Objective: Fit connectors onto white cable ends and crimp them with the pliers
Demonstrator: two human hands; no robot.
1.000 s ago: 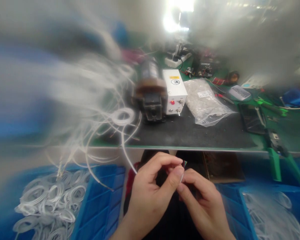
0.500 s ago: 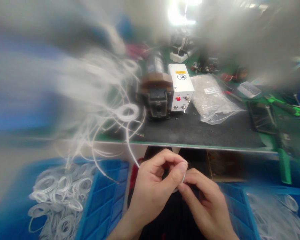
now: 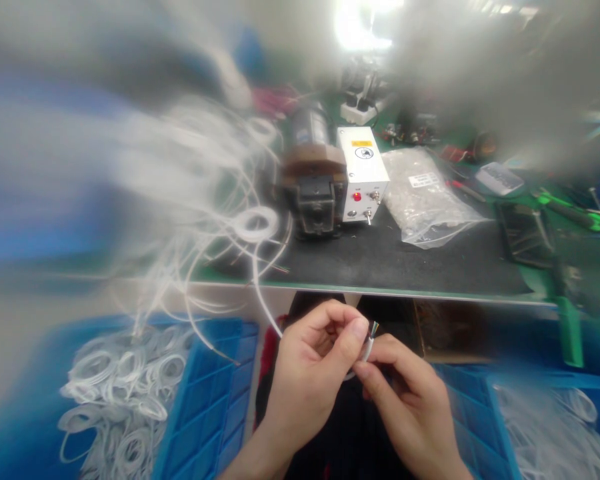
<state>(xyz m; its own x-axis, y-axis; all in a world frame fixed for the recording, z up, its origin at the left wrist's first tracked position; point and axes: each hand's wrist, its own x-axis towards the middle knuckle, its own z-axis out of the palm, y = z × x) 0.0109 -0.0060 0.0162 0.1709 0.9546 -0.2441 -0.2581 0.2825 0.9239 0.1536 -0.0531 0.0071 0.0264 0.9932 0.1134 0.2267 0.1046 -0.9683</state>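
Below the bench edge, my left hand (image 3: pixel 310 380) and my right hand (image 3: pixel 410 407) meet, both pinched on the end of a thin white cable (image 3: pixel 369 345). Short coloured wire tips stick out of the cable's end just above my fingers. The cable runs left and up from my left hand to a white coil (image 3: pixel 255 223) on the bench. On the black mat (image 3: pixel 390 260) behind my hands stands a dark motor-driven machine (image 3: pixel 313 180) with a white control box (image 3: pixel 363 175) at its right side.
A clear bag of small parts (image 3: pixel 425 200) lies right of the box. Blue bins flank my lap: the left bin (image 3: pixel 200 413) holds several white cable coils (image 3: pixel 115 400), the right bin (image 3: pixel 550 433) more. Loose white cables (image 3: pixel 190 173) pile at left. Green-handled tools (image 3: pixel 565 293) lie at right.
My fingers have shifted on the cable's end, and its coloured wire tips now show above my left thumb. The view has barely moved over the last half second.
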